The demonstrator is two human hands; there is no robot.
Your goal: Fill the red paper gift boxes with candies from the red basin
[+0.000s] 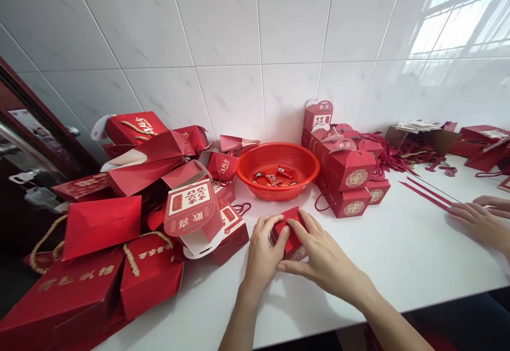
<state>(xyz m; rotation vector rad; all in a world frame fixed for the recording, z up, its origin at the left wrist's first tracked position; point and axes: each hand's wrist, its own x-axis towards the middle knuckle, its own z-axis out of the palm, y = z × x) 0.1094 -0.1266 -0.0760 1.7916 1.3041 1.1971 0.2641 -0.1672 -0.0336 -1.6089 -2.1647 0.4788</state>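
Near the front of the white table, a small red gift box (292, 230) sits between my two hands. My left hand (266, 245) wraps its left side, with the thumb on the top. From the right, my right hand (319, 245) grips it, fingers over the upper face and thumb low at the near side. My palms and fingers hide much of the box. Just beyond it stands a red plastic basket (279, 191) with several wrapped candies (274, 177) inside.
Red gift boxes (195, 207) lie piled on the left, some with rope handles. More red boxes (350, 173) are stacked right of the basket. At far right, another person's hands (480, 221) are by dark red ribbons (428, 194). A tiled wall (223, 32) backs the table (382, 255).
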